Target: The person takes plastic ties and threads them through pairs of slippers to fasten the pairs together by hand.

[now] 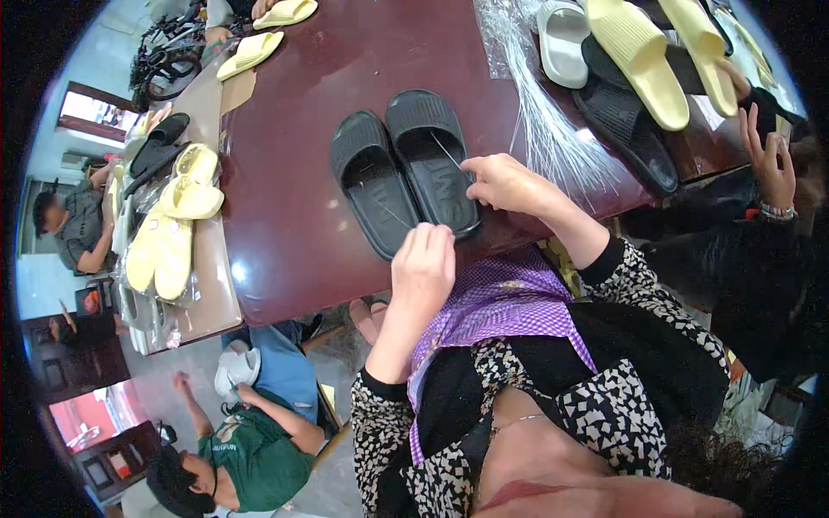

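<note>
A pair of black slide slippers (420,182) lies side by side on the dark red table (298,198), ribbed straps toward the far side. My right hand (509,183) is closed in a pinch over the right slipper, on a thin pale tie (446,150) that comes out from under its strap. My left hand (425,266) is closed near the heel of the left slipper. A thin strand runs from its fingertips across that slipper's footbed. Whether both strands are one tie is hidden beneath the straps.
A loose bundle of long white ties (553,129) spreads to the right of the slippers. Beyond it are yellow slides (639,56) and a white slide (563,43). Yellow clogs (161,255) lie on a side table at left. Co-workers sit at left; another person's hand (771,164) is at right.
</note>
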Motion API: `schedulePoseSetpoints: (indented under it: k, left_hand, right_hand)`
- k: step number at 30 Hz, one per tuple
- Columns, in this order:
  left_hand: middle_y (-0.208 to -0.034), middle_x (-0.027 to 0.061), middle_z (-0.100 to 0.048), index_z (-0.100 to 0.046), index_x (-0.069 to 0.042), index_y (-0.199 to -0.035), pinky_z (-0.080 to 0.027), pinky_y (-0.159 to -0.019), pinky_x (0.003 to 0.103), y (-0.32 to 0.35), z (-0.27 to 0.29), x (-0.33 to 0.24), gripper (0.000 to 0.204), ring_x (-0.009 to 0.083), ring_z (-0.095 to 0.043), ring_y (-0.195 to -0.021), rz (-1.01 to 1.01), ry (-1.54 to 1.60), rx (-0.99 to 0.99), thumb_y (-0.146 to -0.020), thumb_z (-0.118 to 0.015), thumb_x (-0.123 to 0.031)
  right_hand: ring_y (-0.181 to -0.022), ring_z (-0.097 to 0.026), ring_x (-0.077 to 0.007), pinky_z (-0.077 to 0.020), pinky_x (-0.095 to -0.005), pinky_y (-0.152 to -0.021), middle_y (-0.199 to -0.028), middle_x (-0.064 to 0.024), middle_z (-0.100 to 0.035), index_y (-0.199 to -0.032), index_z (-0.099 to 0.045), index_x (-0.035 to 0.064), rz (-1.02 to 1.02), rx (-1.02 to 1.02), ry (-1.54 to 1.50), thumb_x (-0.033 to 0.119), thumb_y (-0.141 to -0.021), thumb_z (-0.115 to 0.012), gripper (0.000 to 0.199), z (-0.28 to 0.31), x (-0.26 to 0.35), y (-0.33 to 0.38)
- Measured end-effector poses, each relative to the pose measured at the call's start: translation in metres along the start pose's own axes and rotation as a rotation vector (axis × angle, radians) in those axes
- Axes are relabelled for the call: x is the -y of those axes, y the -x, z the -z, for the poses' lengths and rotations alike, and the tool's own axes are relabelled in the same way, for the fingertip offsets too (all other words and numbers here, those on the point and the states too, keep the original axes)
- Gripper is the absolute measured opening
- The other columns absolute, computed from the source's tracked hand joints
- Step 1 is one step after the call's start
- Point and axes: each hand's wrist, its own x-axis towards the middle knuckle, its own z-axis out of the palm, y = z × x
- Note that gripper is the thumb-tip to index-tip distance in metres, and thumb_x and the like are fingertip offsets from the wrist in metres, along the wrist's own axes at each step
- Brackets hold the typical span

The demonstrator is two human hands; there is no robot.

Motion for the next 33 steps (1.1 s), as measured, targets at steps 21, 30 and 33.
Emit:
schedulePoseSetpoints:
  k: [21, 30, 33]
  left_hand:
    - [-0.077, 0.0151, -0.060, -0.056, -0.002, -0.080, -0.047, -0.061, 0.041, -0.064, -0.033, 0.072, 0.008, 0.0334, -0.059, -0.069, 0.159, -0.115, -0.149, -0.082, -0.057, -0.010]
    - [-0.078, 0.0123, -0.056, -0.055, -0.003, -0.078, -0.047, -0.066, 0.039, -0.069, -0.029, 0.086, 0.006, 0.0304, -0.057, -0.076, 0.022, -0.154, -0.141, -0.080, -0.058, -0.008]
    - [-0.079, 0.0122, -0.056, -0.055, -0.003, -0.078, -0.046, -0.067, 0.039, -0.068, -0.023, 0.089, 0.006, 0.0303, -0.056, -0.076, -0.013, -0.152, -0.135, -0.078, -0.059, -0.007]
  right_hand:
    - [-0.085, -0.059, -0.0378, -0.0483, -0.0413, -0.073, -0.087, -0.0207, -0.063, -0.091, -0.062, 0.0001, 0.245, -0.417, 0.105, 0.014, -0.080, -0.058, 0.018, 0.014, 0.000, -0.049]
    - [-0.084, -0.061, -0.0343, -0.0472, -0.0420, -0.076, -0.082, -0.0198, -0.063, -0.086, -0.065, 0.0013, -0.079, -0.468, 0.305, 0.027, -0.076, -0.064, 0.027, 0.035, -0.041, -0.138]
    - [-0.083, -0.062, -0.0325, -0.0477, -0.0403, -0.076, -0.081, -0.0188, -0.064, -0.084, -0.066, 0.0014, -0.005, -0.430, 0.258, 0.025, -0.075, -0.065, 0.026, 0.038, -0.051, -0.152]
